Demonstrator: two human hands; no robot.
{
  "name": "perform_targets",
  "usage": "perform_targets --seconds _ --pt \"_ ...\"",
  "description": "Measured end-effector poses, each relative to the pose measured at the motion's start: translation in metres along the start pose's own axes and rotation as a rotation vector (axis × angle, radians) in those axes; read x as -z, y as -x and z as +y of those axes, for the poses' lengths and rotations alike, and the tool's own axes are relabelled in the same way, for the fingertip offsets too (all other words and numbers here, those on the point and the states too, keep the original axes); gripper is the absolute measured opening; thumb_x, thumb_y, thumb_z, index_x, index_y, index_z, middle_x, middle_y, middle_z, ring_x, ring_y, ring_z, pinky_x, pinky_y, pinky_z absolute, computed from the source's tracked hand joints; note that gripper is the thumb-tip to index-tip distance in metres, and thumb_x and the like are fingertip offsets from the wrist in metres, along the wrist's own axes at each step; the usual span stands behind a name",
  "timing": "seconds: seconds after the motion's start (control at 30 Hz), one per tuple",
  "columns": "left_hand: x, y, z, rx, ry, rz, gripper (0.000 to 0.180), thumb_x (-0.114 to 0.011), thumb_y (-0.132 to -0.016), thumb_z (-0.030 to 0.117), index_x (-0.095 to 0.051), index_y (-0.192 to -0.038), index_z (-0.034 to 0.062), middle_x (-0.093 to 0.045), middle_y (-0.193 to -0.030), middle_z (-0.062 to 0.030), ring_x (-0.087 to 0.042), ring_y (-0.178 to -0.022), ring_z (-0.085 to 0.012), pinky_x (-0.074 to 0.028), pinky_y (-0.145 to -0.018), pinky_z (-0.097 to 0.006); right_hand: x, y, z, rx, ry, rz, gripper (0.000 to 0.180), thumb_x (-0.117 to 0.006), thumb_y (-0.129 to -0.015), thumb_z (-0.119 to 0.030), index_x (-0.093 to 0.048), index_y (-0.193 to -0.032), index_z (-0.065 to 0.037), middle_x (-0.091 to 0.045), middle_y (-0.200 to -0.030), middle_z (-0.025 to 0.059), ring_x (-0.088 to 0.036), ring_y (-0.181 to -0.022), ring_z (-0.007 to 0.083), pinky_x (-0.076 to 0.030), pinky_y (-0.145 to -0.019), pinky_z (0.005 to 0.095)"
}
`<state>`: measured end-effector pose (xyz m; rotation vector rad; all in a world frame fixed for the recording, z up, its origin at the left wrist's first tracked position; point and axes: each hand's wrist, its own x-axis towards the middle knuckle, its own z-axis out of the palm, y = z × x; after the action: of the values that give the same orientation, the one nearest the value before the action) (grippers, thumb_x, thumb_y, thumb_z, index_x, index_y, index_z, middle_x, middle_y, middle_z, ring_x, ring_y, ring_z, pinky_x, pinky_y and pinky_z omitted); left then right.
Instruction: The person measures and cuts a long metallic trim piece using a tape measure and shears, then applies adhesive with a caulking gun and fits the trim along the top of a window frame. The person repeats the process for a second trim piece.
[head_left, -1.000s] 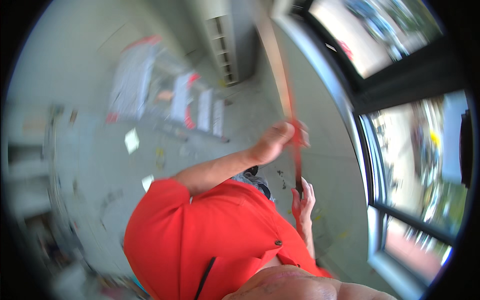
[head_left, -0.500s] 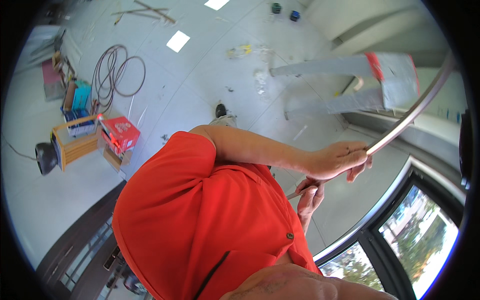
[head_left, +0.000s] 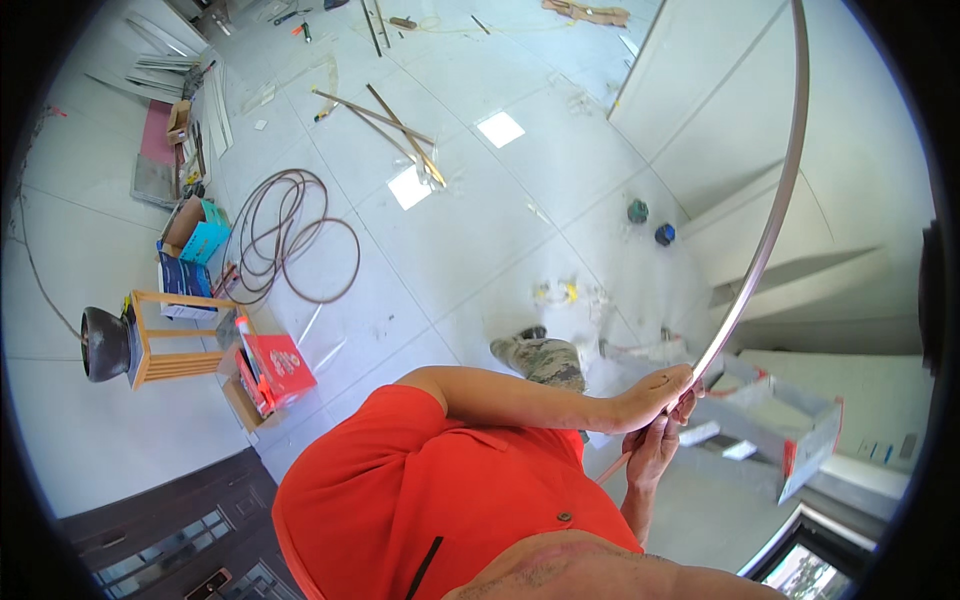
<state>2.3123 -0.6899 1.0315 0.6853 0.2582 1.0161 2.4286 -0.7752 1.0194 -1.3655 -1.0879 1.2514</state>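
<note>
A long, thin, bendy brown trim strip passes through both hands and arcs up toward the top right of the head view. My left hand reaches across my red shirt and is closed around the strip. Just below it, my right hand also grips the strip, with its fingers curled. The two hands are close together and partly overlap. A lower piece of the strip shows beside my right hand and runs down toward the shirt. Its lower end is hidden.
A grey stepladder with red tape stands at right. On the floor at left lie a loose brown coil, a red box and a wooden stand. Crossed strips lie farther off. A dark door is at lower left.
My view has swung, so more of the far floor shows. The strip now rises more steeply, and my left hand is closer to my right hand along it. Both keep their grip.
</note>
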Motion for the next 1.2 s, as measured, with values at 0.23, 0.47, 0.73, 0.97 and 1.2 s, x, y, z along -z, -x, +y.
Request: perform_targets --seconds 0.23,0.47,0.73,0.97,1.2 --pt "0.170 -0.134 0.151 -0.029 0.044 0.142 0.043 -0.037 -0.114 0.047 -0.055 -0.108 0.0076 -0.052 -0.082 -0.0021 -0.050 -0.075 -0.0122 -0.046 -0.069 -0.028 -0.142 -0.233 -0.019 -0.110 -0.050 -0.073 0.035 -0.045 -0.114 -0.039 -0.057 -0.102 -0.008 -0.053 -0.058 -0.0001 -0.046 -0.042 0.0084 -0.034 -0.038 0.0243" --pt "0.321 -0.259 0.367 -0.049 -0.009 0.326 0.047 -0.038 -0.113 0.050 -0.055 -0.107 0.0065 -0.053 -0.080 -0.0023 -0.051 -0.073 -0.0139 -0.047 -0.070 -0.030 -0.306 -0.471 -0.088 -0.159 -0.019 -0.211 0.036 -0.044 -0.114 -0.038 -0.056 -0.099 -0.007 -0.052 -0.060 0.0008 -0.043 -0.041 0.0090 -0.034 -0.039 0.0247" --pt "0.509 -0.382 0.572 -0.129 -0.015 0.338 0.049 -0.035 -0.113 0.052 -0.054 -0.106 0.0071 -0.054 -0.077 -0.0030 -0.051 -0.070 -0.0147 -0.047 -0.068 -0.031 -0.490 -0.717 -0.129 -0.105 0.067 -0.328 0.039 -0.044 -0.114 -0.041 -0.054 -0.098 -0.007 -0.051 -0.061 0.0010 -0.045 -0.043 0.0102 -0.036 -0.040 0.0261" --pt "0.680 -0.484 0.798 -0.216 0.034 0.330 0.052 -0.037 -0.112 0.054 -0.058 -0.105 0.0072 -0.056 -0.076 -0.0024 -0.053 -0.068 -0.0145 -0.048 -0.067 -0.030 -0.690 -0.916 -0.175 -0.119 0.018 -0.364 0.044 -0.045 -0.113 -0.043 -0.057 -0.094 -0.005 -0.057 -0.065 0.0050 -0.051 -0.045 0.0125 -0.040 -0.041 0.0260" --pt "0.862 -0.543 1.035 -0.429 -0.013 0.326 0.058 -0.037 -0.111 0.058 -0.059 -0.109 0.0052 -0.061 -0.078 -0.0041 -0.059 -0.070 -0.0152 -0.051 -0.068 -0.031 -0.879 -1.078 -0.186 -0.183 0.070 -0.469 0.043 -0.046 -0.113 -0.037 -0.061 -0.094 -0.002 -0.059 -0.066 0.0066 -0.054 -0.049 0.0137 -0.044 -0.047 0.0273"
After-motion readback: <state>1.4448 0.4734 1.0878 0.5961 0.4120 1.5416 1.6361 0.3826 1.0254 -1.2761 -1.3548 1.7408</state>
